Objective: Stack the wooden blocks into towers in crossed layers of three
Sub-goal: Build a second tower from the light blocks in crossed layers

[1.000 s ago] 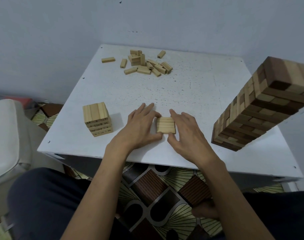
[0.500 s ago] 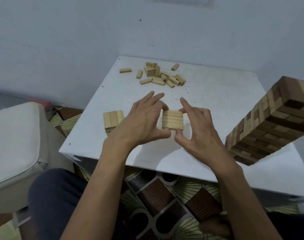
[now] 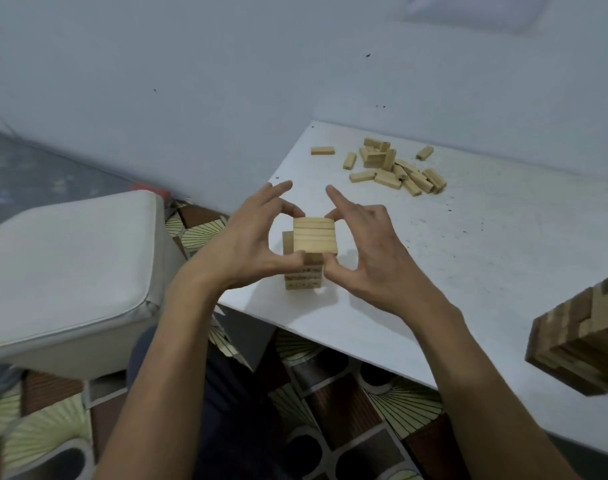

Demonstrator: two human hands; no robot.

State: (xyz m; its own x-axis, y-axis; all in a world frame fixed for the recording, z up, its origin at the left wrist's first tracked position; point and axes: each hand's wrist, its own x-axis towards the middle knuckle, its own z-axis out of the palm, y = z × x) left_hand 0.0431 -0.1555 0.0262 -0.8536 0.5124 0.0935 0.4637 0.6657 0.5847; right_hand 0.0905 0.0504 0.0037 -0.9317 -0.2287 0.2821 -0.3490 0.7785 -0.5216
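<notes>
A layer of three pale wooden blocks (image 3: 315, 235) is held flat between both hands, directly over the short pale tower (image 3: 303, 277) near the table's left edge. My left hand (image 3: 249, 242) pinches the layer's left side with thumb and fingers. My right hand (image 3: 368, 249) pinches its right side, index finger raised. Whether the layer touches the tower's top is hidden by my thumbs. Several loose pale blocks (image 3: 394, 168) lie in a heap at the table's far side.
A tall tower of mixed dark and pale blocks (image 3: 586, 341) stands at the right edge of the white table (image 3: 486, 258). A white cushioned seat (image 3: 67, 268) is left of the table. Patterned floor tiles lie below.
Both hands lifted the three-block layer off the table and carried it left, over the short tower. The camera also turned left.
</notes>
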